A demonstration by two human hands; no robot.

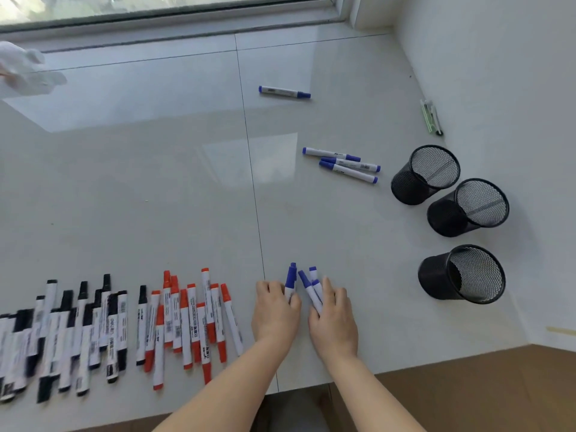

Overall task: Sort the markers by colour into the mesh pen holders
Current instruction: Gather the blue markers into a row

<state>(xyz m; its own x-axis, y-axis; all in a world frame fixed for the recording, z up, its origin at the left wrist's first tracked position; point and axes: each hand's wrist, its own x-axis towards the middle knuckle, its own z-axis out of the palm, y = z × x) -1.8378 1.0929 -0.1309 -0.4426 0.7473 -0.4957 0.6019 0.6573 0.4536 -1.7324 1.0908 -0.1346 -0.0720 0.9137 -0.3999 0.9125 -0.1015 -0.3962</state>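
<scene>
Blue-capped white markers [307,283] gathered under both hands, caps pointing away from the person; three round black mesh pen holders [461,273] stand to the right.

Left hand [274,310] curls round one or two blue markers; right hand [332,313] curls over about three more, the two bundles just beside each other. Long axes run roughly away from the person, caps fanning slightly. Nearest mesh holder sits right of the right hand, apart from it, tilted in this wide view, mouth showing nothing inside. Judgement: right hand is nearer, so its bundle goes first, turned upright. Left of the hands lie the red-capped markers [190,319], then the black-capped markers [71,332]. Four loose blue markers [341,165] lie beyond the hands.
</scene>
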